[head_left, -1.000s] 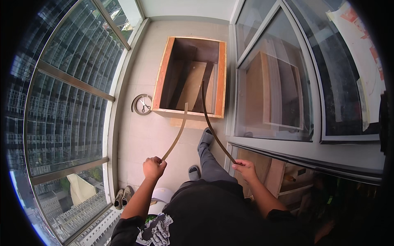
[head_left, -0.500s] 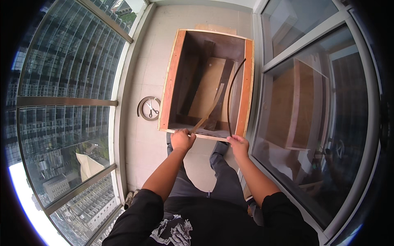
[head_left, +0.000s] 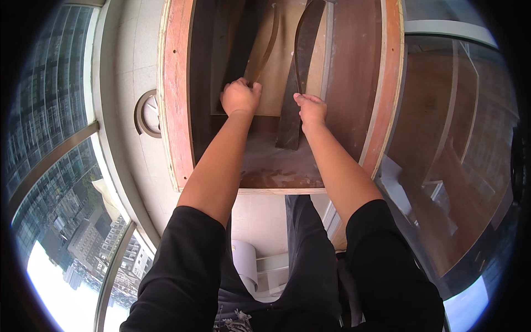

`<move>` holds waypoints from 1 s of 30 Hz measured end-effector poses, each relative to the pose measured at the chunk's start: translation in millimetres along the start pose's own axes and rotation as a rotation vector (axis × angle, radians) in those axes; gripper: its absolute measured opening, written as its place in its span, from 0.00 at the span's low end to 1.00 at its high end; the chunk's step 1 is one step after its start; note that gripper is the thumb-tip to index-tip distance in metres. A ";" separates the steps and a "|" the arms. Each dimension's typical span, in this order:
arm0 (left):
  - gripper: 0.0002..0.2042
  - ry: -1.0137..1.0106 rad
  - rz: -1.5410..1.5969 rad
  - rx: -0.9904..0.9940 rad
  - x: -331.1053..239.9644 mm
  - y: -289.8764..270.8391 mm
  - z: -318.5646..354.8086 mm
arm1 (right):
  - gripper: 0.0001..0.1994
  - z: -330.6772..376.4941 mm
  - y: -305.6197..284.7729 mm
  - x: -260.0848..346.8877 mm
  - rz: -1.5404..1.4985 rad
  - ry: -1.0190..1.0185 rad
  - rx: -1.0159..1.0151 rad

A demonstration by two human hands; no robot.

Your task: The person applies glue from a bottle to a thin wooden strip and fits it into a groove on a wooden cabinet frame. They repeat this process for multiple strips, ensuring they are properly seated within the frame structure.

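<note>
Both my arms reach down into an open wooden box (head_left: 176,99) with reddish plywood walls. My left hand (head_left: 239,97) is closed on one thin curved wooden strip (head_left: 269,41) that bends away toward the box's far end. My right hand (head_left: 311,108) grips a second thin dark curved strip (head_left: 297,52) beside it. Under the hands lie a light plywood board (head_left: 285,66) and a dark plank (head_left: 296,116) on the box's floor.
A round drain fitting (head_left: 148,113) sits in the tiled floor left of the box. Tall windows (head_left: 44,110) run along the left. A glass partition (head_left: 459,138) closes the right side. A white cylindrical object (head_left: 243,260) stands by my legs.
I have leaned forward over the box. Both hands carried the curved strips from near my waist to the box's rim and now down inside it.
</note>
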State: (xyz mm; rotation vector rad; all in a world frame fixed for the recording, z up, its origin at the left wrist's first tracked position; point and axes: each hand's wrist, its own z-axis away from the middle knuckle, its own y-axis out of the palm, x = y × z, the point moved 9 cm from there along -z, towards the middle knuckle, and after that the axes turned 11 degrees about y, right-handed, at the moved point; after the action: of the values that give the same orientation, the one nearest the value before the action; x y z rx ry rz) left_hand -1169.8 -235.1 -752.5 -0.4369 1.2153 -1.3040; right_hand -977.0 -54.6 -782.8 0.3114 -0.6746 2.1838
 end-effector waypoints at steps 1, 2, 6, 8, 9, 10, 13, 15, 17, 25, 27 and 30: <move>0.20 -0.001 0.011 0.014 -0.2 11.2 -7.6 | 0.11 -14.9 9.1 2.5 0.039 -0.025 -0.017; 0.20 -0.013 0.005 0.021 0.3 21.6 -13.6 | 0.11 -28.0 17.6 4.2 0.080 -0.049 -0.029; 0.20 -0.017 -0.017 0.030 0.6 55.0 -30.3 | 0.13 -74.0 38.5 7.9 0.253 -0.107 -0.134; 0.20 -0.030 -0.016 0.048 3.4 67.1 -37.9 | 0.17 -89.2 49.2 1.8 0.374 -0.065 -0.140; 0.21 -0.036 -0.021 0.034 7.7 72.4 -40.4 | 0.17 -94.0 53.6 -0.4 0.422 -0.060 -0.152; 0.21 -0.042 -0.026 0.020 11.2 77.4 -42.9 | 0.18 -98.3 57.4 -2.3 0.469 -0.056 -0.165; 0.22 -0.044 -0.035 0.039 22.0 92.9 -48.8 | 0.19 -102.8 71.9 1.8 0.657 -0.110 -0.189; 0.23 -0.033 -0.067 0.074 26.9 101.1 -51.0 | 0.21 -98.7 81.6 6.1 0.760 -0.130 -0.173; 0.24 -0.018 -0.129 0.104 31.5 108.9 -53.7 | 0.24 -90.5 94.0 10.8 0.826 -0.115 -0.126; 0.25 -0.119 -0.019 0.219 54.9 147.5 -60.0 | 0.29 -95.9 112.1 -1.7 0.867 -0.038 -0.068; 0.29 -0.157 0.031 0.234 60.0 154.5 -57.1 | 0.35 -96.4 109.0 -7.6 0.852 -0.045 -0.036; 0.32 -0.218 0.117 0.274 67.4 165.3 -51.4 | 0.34 -93.3 106.3 -12.3 0.935 -0.037 -0.017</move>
State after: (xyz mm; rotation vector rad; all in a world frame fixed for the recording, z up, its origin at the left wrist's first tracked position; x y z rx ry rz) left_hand -1145.9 -227.8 -936.6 -0.2961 0.8534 -1.2642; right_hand -1050.4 -66.1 -903.8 0.0051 -0.9894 3.0491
